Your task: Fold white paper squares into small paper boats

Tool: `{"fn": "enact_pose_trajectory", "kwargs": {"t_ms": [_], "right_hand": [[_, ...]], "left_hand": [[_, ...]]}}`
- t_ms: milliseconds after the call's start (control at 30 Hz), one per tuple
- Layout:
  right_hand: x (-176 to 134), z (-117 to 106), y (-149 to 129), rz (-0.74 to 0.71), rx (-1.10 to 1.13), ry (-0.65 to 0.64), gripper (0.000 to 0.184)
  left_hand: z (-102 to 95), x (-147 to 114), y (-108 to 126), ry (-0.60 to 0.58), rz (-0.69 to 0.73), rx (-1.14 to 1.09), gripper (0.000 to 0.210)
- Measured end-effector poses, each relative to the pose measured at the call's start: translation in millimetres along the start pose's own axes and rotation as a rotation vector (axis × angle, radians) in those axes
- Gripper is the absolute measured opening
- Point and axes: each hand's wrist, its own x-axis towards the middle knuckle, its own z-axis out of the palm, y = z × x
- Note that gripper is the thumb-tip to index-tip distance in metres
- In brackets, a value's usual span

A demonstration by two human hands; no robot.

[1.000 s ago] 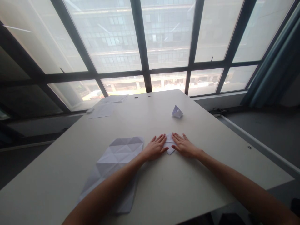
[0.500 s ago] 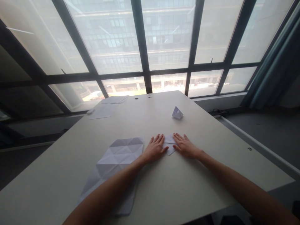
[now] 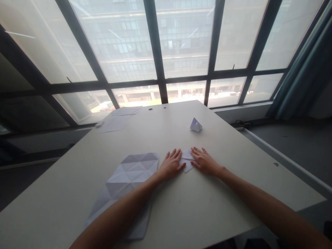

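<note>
A small folded piece of white paper [image 3: 187,165] lies flat on the white table [image 3: 220,204]. My left hand [image 3: 171,164] rests on its left side, palm down with the fingers stretched out. On the opposite side my right hand [image 3: 203,161] presses the paper, its fingers also extended. The hands cover both side edges of the paper; a crosswise fold line shows between them. Under my left forearm lies a larger white sheet [image 3: 124,176] creased in a pattern of triangles.
Beyond my hands a folded paper pyramid [image 3: 195,125] stands on the table. Several flat white sheets [image 3: 114,123] lie at the far left edge, beside a small pale object [image 3: 99,124]. Large windows rise behind the table, and a blue curtain [image 3: 298,65] hangs at the right.
Both hands stay on the folded paper in nearly the same place. The fingers of my right hand have shifted very slightly left.
</note>
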Motion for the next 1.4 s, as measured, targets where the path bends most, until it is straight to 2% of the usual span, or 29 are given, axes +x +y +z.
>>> {"fn": "enact_pose_trajectory", "kwargs": {"t_ms": [167,333,467,567,833,1167,1400], "right_hand": [[-0.5,2.3,1.7,0.011,0.034,-0.010,0.055],[-0.4,4.0,3.6,0.022,0.056,-0.020,0.056],[-1.4,-2.3,-0.7,0.031,0.043,0.066,0.052],[-2.5,-8.7,-4.8,0.083,0.034,0.137,0.043],[-1.9,-9.6,-0.9,0.280,0.030,0.165,0.031],[1.4,-0.7,1.9,0.300,0.060,0.188,0.023],[1.8,-1.0,7.7,0.371,0.081,0.171,0.016]], "left_hand": [[-0.8,0.8,-0.8,0.029,0.021,-0.029,0.063],[-4.9,2.5,-3.3,0.146,0.057,-0.092,0.042],[-7.3,3.6,-5.6,0.206,0.061,-0.135,0.035],[-10.8,2.8,-4.0,0.210,0.059,-0.132,0.035],[-22.1,-1.1,4.5,0.147,0.079,-0.121,0.053],[-17.2,1.9,0.5,0.140,0.071,-0.152,0.056],[-17.1,1.4,0.2,0.136,0.075,-0.183,0.052]]}}
